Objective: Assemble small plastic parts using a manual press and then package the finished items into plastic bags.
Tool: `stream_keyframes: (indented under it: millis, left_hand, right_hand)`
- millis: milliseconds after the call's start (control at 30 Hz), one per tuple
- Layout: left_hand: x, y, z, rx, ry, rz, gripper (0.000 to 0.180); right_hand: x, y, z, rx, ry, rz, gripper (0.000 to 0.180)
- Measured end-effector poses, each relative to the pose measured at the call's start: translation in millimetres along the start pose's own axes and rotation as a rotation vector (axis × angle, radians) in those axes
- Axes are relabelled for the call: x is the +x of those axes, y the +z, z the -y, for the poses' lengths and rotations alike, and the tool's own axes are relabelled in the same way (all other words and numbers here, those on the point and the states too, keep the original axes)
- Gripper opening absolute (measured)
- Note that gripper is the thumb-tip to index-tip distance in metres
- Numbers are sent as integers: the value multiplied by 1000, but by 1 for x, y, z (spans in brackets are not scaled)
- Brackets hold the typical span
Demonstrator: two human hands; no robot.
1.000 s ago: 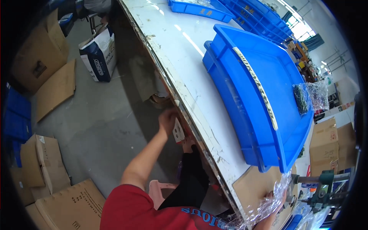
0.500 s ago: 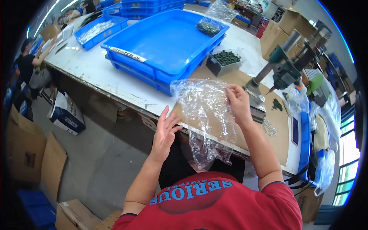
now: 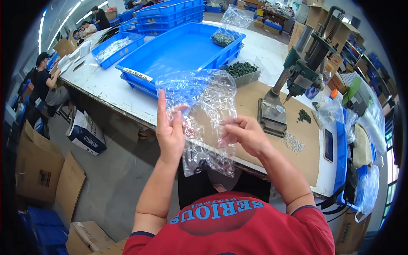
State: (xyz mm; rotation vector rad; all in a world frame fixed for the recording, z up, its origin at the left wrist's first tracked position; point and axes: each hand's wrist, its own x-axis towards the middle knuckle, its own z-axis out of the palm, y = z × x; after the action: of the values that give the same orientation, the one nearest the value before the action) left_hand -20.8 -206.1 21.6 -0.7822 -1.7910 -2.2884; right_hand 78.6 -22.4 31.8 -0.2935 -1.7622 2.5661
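Note:
A crumpled clear plastic bag (image 3: 204, 110) hangs in front of me, held up above the table edge. My left hand (image 3: 170, 129) grips its left side with the fingers pointing up. My right hand (image 3: 244, 134) pinches its right edge. Behind the bag lies a brown cardboard sheet (image 3: 255, 106) on the white table (image 3: 106, 87). A green hand press (image 3: 297, 72) stands on the cardboard just right of my right hand.
Large blue trays (image 3: 178, 51) sit at the back left of the table, and a clear box of small dark green parts (image 3: 240, 70) sits beside them. Loose small parts (image 3: 304, 115) lie near the press. Cardboard boxes (image 3: 38, 165) stand on the floor at left. People work farther along the table (image 3: 44, 83).
The view has swung from the table's far side and floor to face the workbench. Both hands have risen with the bag and now hold it spread wider in front of me.

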Motion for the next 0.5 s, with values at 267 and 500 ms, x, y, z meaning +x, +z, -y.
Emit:
stream_keyframes:
  millis: [267, 500]
  left_hand:
    - [115, -22, -36, 383, 13, 87, 37]
    - [162, -1, -33, 807, 668, 199, 34]
  right_hand:
    - [82, 3, 77, -165, -453, -264, 12]
    - [187, -17, 86, -130, -368, -227, 14]
